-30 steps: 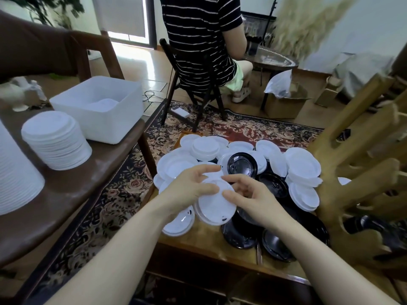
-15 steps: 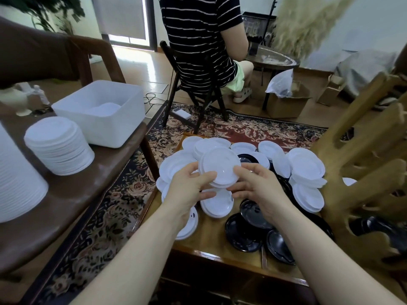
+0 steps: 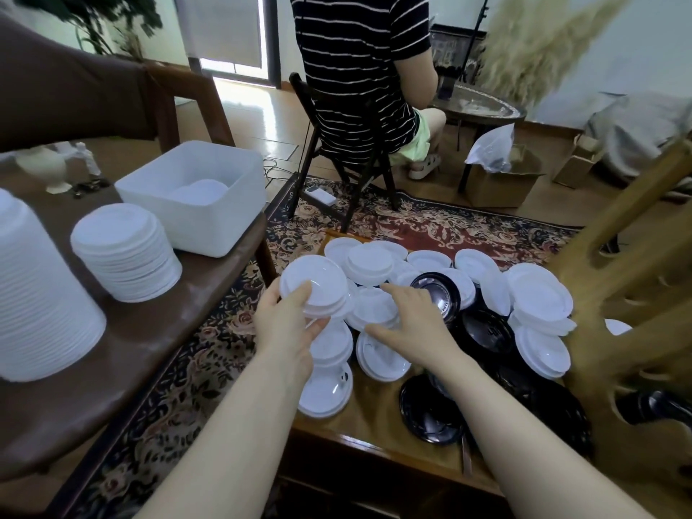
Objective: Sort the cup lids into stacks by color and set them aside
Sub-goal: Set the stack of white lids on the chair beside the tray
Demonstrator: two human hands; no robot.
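Left hand (image 3: pixel 288 327) grips few white lids (image 3: pixel 314 286) above pile. Right hand (image 3: pixel 408 324), fingers spread, reaches into mixed pile. White stack (image 3: pixel 123 252) done on side desk (image 3: pixel 157 331); black lids (image 3: pixel 438 297) unsorted, much left.

Tall white stack (image 3: pixel 33 294) — cropped at left edge

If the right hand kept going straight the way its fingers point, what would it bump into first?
Probably the shiny black plastic cup lid tilted in the pile: the right hand reaches forward with straight fingers just short of it. Depth is unclear, so the white plastic lid under the fingertips could come first.
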